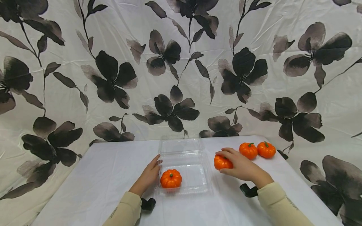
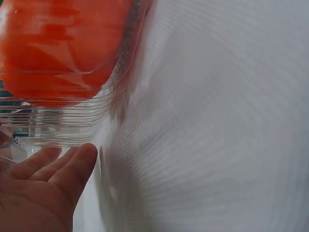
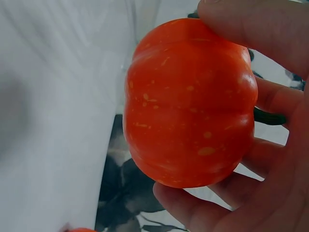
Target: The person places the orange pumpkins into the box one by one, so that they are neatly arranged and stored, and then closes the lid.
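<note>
A clear plastic clamshell box (image 1: 195,175) lies with its lid (image 1: 181,146) folded back on the white table. One small orange pumpkin (image 1: 171,179) sits inside at the front left; the left wrist view shows a pumpkin (image 2: 63,48) through the clear wall. My left hand (image 1: 150,174) touches the box's left side with its fingers (image 2: 79,164) extended. To the right of the box, my right hand (image 1: 241,164) grips another pumpkin (image 1: 222,162). The right wrist view has thumb and fingers around this pumpkin (image 3: 190,106), its green stem towards the palm.
Two more orange pumpkins (image 1: 248,151) (image 1: 266,150) stand side by side at the table's back right, just beyond my right hand. The white table (image 1: 99,175) ends at a flower-patterned cloth (image 1: 181,78) hanging behind it. A dark strap piece shows below each wrist.
</note>
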`<state>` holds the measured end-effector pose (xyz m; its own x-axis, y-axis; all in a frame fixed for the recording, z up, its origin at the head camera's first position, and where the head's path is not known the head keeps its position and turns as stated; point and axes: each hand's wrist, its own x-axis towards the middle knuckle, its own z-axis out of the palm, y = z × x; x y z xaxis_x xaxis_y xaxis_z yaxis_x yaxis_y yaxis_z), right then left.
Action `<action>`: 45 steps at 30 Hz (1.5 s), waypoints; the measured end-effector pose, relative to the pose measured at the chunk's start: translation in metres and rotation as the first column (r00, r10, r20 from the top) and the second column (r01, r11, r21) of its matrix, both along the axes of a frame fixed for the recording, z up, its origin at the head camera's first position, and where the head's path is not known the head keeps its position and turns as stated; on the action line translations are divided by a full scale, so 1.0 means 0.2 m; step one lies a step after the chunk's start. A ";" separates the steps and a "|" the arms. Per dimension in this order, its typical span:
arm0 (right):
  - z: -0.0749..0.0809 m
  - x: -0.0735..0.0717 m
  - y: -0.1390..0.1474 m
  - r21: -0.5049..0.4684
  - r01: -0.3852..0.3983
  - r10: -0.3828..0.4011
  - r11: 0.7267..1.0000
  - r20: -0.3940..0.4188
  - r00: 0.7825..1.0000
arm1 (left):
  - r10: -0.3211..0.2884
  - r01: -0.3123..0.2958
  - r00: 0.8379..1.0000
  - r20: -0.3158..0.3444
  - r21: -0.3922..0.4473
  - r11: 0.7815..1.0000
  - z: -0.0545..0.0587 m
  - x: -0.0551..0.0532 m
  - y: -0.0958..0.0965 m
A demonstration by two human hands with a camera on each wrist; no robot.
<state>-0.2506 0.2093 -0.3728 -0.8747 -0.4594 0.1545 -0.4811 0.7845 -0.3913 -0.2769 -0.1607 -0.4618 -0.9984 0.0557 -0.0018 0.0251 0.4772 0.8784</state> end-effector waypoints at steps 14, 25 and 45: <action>0.04 0.00 -0.13 -0.012 -0.043 0.043 0.999 0.034 0.998 | 0.011 -0.011 1.000 0.023 0.002 1.000 0.00 0.00 0.01; 0.05 0.00 -0.23 -0.013 -0.100 0.100 0.995 0.019 0.995 | 0.018 -0.018 0.999 0.033 0.007 1.000 -0.01 0.00 0.01; 0.02 -0.02 -0.37 -0.035 -0.165 0.167 0.986 0.059 0.984 | 0.018 -0.018 0.999 0.026 -0.011 1.000 -0.01 -0.01 0.02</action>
<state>-0.2543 0.1355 -0.3690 -0.7948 -0.5953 0.1183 -0.5780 0.6830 -0.4466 -0.2780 -0.1577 -0.4632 -0.9989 0.0373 -0.0286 -0.0068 0.4866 0.8736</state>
